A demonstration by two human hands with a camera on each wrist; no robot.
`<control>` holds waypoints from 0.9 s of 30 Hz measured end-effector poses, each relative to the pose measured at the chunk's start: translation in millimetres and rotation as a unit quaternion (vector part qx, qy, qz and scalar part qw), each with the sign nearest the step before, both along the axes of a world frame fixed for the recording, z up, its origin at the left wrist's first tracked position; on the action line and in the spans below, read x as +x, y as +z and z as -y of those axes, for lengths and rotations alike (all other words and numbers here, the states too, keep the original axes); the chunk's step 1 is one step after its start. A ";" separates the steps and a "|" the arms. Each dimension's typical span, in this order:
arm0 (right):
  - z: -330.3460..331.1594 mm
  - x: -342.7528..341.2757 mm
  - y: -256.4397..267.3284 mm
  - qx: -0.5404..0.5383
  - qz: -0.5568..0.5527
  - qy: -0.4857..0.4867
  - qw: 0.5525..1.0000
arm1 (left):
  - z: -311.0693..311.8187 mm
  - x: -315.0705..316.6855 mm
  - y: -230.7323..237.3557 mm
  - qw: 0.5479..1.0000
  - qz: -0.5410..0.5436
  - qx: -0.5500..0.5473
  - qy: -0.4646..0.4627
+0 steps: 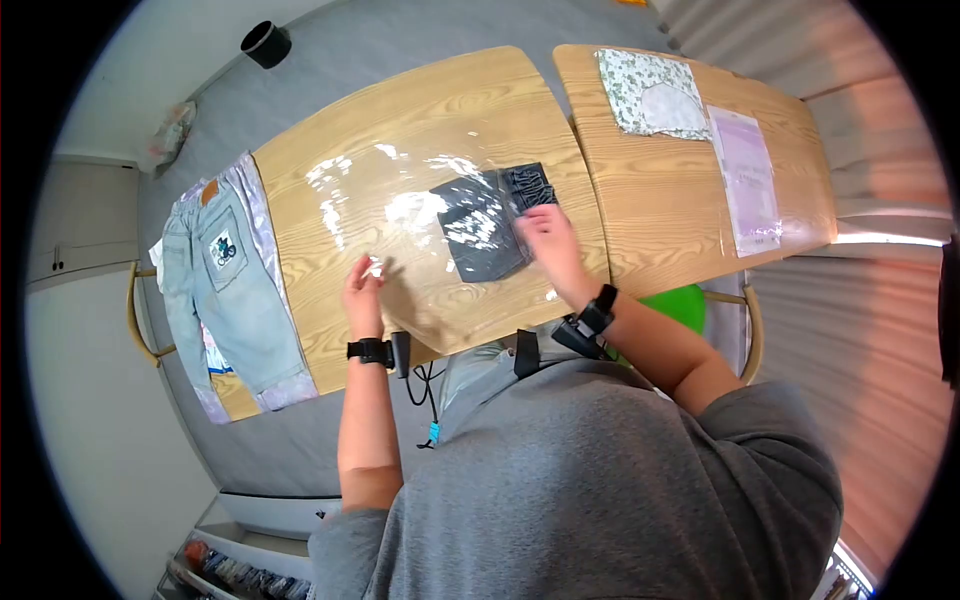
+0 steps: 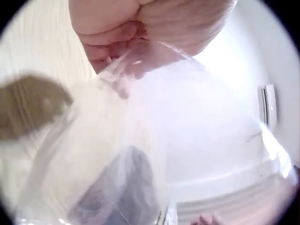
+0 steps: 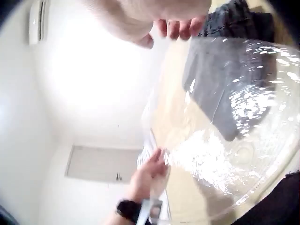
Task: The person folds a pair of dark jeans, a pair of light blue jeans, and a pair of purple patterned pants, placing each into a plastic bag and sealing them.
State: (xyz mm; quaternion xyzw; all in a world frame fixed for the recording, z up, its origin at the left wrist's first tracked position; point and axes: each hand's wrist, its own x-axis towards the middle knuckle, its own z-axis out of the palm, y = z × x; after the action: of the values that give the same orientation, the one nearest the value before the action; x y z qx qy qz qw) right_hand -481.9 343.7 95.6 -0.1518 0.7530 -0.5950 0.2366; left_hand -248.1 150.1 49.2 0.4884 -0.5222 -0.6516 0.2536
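- On the wide wooden tabletop [image 1: 400,100], the clear bag [image 1: 410,205] and the folded dark garment [image 1: 480,240] lie in front of us, between the light blue jeans [image 1: 240,320] at our left and the second tabletop [image 1: 650,205] at our right.
- The clear bag spreads mostly to the left of the garment, and its open edge crosses the garment near the waistband [image 1: 530,185].
- We judge the work well along but unfinished: the body of the garment is under the clear film, while the gathered waistband sticks out past the edge. By our reading, that end is left to cover, and the bag is not yet straight or flat, since its near left part is lifted.
- The garment points its waistband away from us and to the right. Its long axis seems to run aslant, from that far right end to the narrower end, near us and leftward.
- Our left hand [image 1: 366,295] holds the lifted part of the bag, its fingers [image 2: 105,56] curled and pinching the film.
- Our right hand [image 1: 555,250] is at the bag's edge beside the waistband. Its fingers [image 3: 185,30] are bent, with the thumb a little apart; we cannot tell whether they pinch the film.
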 end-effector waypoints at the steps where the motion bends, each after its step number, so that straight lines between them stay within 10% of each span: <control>1: -13.1 -7.8 -29.0 -0.002 0.032 -0.118 0.992 | 7.2 10.3 -8.8 1.000 0.007 -0.001 0.020; 3: -35.7 -14.8 -35.0 0.028 0.138 -0.159 0.977 | 21.7 26.3 -29.8 0.998 0.018 0.020 0.053; 6: -46.2 -10.1 -30.0 0.055 0.526 -0.179 0.830 | 34.4 38.7 -46.2 0.993 0.020 0.047 0.111; 9: -41.3 12.2 -59.3 -0.134 0.372 0.109 0.912 | 48.2 45.4 -60.6 0.989 0.000 0.068 0.129; 10: -16.5 11.9 -55.6 -0.174 0.578 -0.190 0.774 | 51.8 49.3 -62.7 0.992 -0.011 0.067 0.110; 11: -9.4 11.3 -61.4 -0.174 0.582 -0.190 0.772 | 53.4 48.1 -58.1 0.992 -0.007 0.065 0.110; 13: 0.8 13.7 -71.1 -0.170 0.564 -0.265 0.763 | 54.0 42.8 -50.7 0.908 0.307 -0.283 0.021; 15: 4.4 13.7 -71.0 -0.193 0.551 -0.272 0.765 | 44.5 33.3 -27.6 0.869 0.347 -0.351 0.010; 21: -10.2 -5.1 -60.3 -0.320 0.549 -0.170 0.753 | -0.4 31.7 -5.8 0.752 0.263 -0.434 -0.422; 27: -49.3 -45.3 -20.0 -0.323 0.418 -0.180 0.830 | -21.1 18.4 -36.9 0.720 0.345 -0.439 -0.412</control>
State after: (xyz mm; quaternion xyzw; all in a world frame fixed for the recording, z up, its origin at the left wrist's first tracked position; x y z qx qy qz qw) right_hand -527.1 393.0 75.6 0.1822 0.3612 -0.8428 0.3549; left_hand -229.7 171.2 12.2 0.2508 -0.9505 -0.1760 -0.0516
